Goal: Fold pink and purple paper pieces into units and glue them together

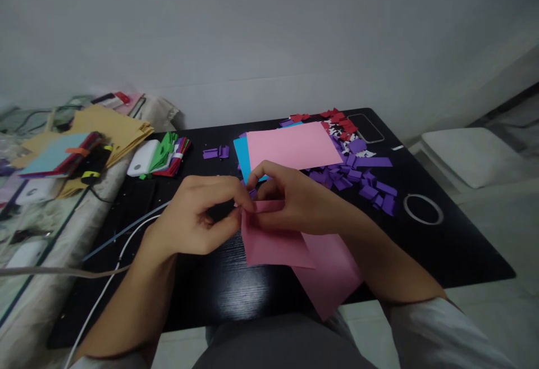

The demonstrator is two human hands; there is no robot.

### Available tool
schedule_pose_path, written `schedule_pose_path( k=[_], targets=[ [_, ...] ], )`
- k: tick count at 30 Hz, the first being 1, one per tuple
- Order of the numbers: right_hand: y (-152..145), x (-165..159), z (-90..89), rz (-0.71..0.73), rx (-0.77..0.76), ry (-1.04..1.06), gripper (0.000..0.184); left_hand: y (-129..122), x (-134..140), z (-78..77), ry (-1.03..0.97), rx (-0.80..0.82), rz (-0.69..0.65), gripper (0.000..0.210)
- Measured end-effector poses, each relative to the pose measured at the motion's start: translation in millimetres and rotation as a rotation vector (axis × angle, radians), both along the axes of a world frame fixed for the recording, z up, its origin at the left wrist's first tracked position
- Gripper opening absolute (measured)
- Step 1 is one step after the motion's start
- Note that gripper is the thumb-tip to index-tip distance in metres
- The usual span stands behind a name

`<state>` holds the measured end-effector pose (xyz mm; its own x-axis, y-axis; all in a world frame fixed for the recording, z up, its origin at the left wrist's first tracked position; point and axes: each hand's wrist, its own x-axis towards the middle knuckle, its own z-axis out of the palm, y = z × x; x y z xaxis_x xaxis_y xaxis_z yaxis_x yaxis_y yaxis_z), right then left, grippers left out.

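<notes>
A pink sheet of paper (269, 242) hangs between my hands above the black table (219, 296). My left hand (202, 209) pinches its upper left corner between thumb and forefinger. My right hand (290, 197) grips the top edge, its thumb lying along the sheet and its fingers curled behind. A second pink piece (330, 270) slants down from beneath the right hand past the table's front edge; whether it joins the first is hidden. Just beyond my hands, a flat pink sheet (295, 147) lies on a blue sheet (243, 155).
Purple paper pieces (370, 186) and red scraps (345, 124) lie behind and right of the sheets. A metal ring (423, 209) rests at the right. Bundled coloured papers (170, 154) and a white cable (112, 279) are on the left. A white stool (461, 153) stands beyond.
</notes>
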<state>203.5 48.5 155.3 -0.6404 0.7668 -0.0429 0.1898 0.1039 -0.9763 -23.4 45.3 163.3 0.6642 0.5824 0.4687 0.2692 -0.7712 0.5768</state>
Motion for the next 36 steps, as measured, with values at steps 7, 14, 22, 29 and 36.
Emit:
schedule_pose_path(
  k=[7,14,22,29,36],
  targets=[
    [0,-2,0.5,-0.034,-0.059,-0.007,0.038,4,-2,-4.9,-0.01,0.001,-0.023,0.019],
    [-1,-4,-1.8,-0.082,-0.048,-0.033,0.035,6,-2,-6.6,0.01,0.011,-0.016,0.021],
    [2,-1,-3.7,-0.074,-0.043,-0.04,0.036,6,-3,-5.5,0.024,0.012,-0.008,0.019],
    [5,6,1.5,0.002,0.03,-0.059,0.03,7,-4,-5.3,0.031,0.025,0.013,0.015],
    [1,-1,0.7,-0.053,0.078,-0.044,0.034,7,-2,-4.8,0.019,0.027,0.002,0.014]
  ],
)
